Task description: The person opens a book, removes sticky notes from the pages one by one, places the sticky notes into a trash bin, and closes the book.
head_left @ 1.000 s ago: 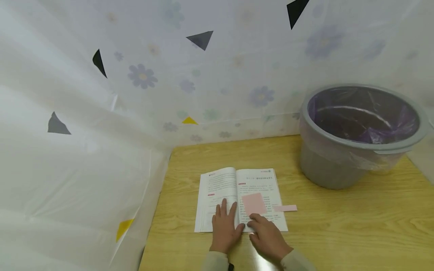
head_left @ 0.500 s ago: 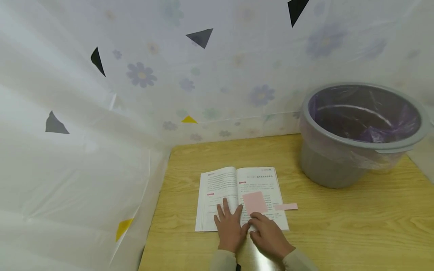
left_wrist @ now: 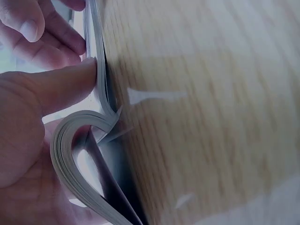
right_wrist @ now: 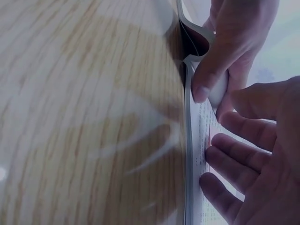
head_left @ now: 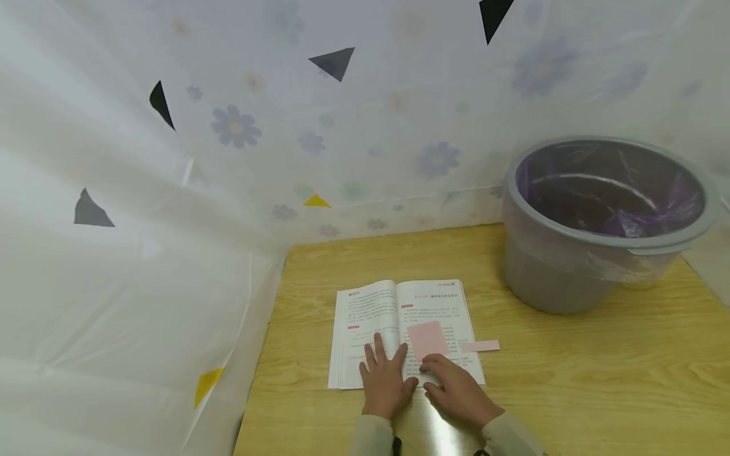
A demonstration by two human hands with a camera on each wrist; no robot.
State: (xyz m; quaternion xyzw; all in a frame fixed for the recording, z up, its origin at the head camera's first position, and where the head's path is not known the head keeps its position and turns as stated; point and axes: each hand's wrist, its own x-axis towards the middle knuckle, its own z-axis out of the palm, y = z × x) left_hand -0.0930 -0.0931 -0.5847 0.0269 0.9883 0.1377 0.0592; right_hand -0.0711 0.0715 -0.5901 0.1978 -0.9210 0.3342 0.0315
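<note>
An open book (head_left: 365, 310) lies on the table, printed pages facing up. Spread fingers of my left hand (head_left: 384, 387) rest on the left page, and the thumb reaches across the gutter to the right page's lower edge. In the left wrist view, the book's page block (left_wrist: 61, 150) arches up beside that thumb. My right hand (head_left: 459, 394) is over the bottom of the right page, fingers loosely bent and holding nothing; the right wrist view shows these fingers (right_wrist: 234, 159) at the page. Just beyond them is a square pink sticky note (head_left: 428, 339) on the right page.
A pink paper strip (head_left: 481, 346) sticks out past the book's right edge. At the back right stands a large grey tub (head_left: 547, 278) lined with a clear purplish bag. A white plastic sheet (head_left: 142, 304) borders the wooden table (head_left: 599, 386) on the left and behind.
My left hand has slid slightly right, its thumb across the gutter. My right hand has shifted a little right, and its fingers have loosened apart from the left thumb. Book and note stay put.
</note>
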